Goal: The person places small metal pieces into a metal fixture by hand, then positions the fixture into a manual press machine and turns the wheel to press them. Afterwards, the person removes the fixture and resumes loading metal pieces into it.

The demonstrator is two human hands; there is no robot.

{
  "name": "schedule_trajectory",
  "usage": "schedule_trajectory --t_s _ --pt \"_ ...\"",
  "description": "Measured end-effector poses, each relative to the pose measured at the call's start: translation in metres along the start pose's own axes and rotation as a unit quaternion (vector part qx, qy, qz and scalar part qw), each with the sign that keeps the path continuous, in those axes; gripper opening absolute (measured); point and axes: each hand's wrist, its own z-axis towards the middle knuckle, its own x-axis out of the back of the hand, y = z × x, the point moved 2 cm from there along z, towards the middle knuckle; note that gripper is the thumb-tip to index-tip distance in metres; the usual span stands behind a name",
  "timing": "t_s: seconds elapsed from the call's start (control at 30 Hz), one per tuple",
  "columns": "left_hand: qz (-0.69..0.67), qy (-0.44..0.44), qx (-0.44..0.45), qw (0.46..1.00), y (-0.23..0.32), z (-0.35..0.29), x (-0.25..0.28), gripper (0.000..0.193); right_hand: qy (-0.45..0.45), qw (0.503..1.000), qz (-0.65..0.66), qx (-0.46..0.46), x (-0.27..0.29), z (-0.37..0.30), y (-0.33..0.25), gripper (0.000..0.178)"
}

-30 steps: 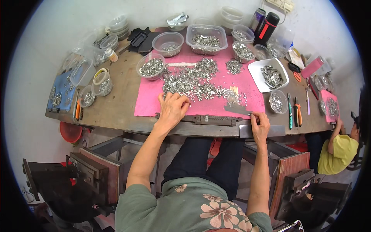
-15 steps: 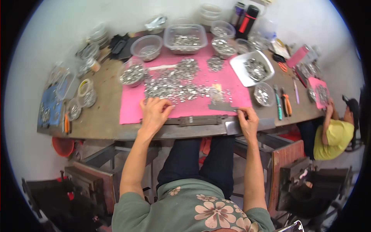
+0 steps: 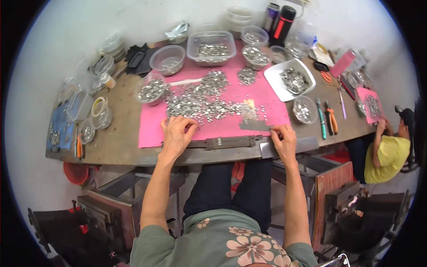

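Note:
Small shiny metal pieces (image 3: 200,100) lie in a loose heap on the pink mat (image 3: 151,129). At the near left edge of this heap is my left hand (image 3: 177,133), its fingers curled and the thumb close to the forefinger; anything between them is too small to name. My right hand (image 3: 284,138) has thumb and forefinger pinched by the right end of a flat grey strip (image 3: 254,126). Whether it grips the strip or a tiny piece, I cannot make out. Between my hands, along the table's front edge, runs a dark metal bar fixture (image 3: 231,142).
Plastic tubs of metal pieces, such as a rectangular one (image 3: 211,38), line the back. A white tray (image 3: 275,82), pliers (image 3: 330,120) and a green-handled tool (image 3: 320,122) stand to the right. At the far right sits a co-worker in a yellow shirt (image 3: 389,155).
The view has shifted slightly. Both hands stay in nearly the same places, with the right fingertips still at the strip's end.

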Motion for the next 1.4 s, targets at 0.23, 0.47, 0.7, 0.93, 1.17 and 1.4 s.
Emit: schedule_trajectory --t_s 0.23,0.47,0.7,0.93,1.17,1.4 --pt "0.052 0.035 -0.027 0.998 -0.002 -0.008 0.000 0.005 0.004 0.997 -0.057 0.042 -0.013 0.000 0.002 0.007" --pt "0.090 0.042 -0.038 0.994 0.006 -0.015 -0.011 0.009 0.026 0.993 -0.101 0.062 -0.013 -0.005 0.002 0.008" --pt "0.109 0.063 -0.050 0.991 0.007 -0.012 -0.008 0.006 -0.026 0.998 0.026 0.047 -0.010 0.004 -0.021 0.009" --pt "0.074 0.026 -0.051 0.996 0.003 -0.006 -0.014 0.006 -0.111 0.977 0.019 0.183 -0.023 -0.002 -0.067 0.014" --pt "-0.026 0.006 -0.086 0.996 0.028 -0.014 -0.016 0.006 -0.127 0.965 -0.045 0.224 -0.028 -0.003 -0.068 0.014" --pt "-0.075 -0.015 -0.138 0.987 0.045 -0.022 -0.036 0.010 -0.106 0.979 0.150 0.087 -0.026 -0.001 -0.054 0.010"
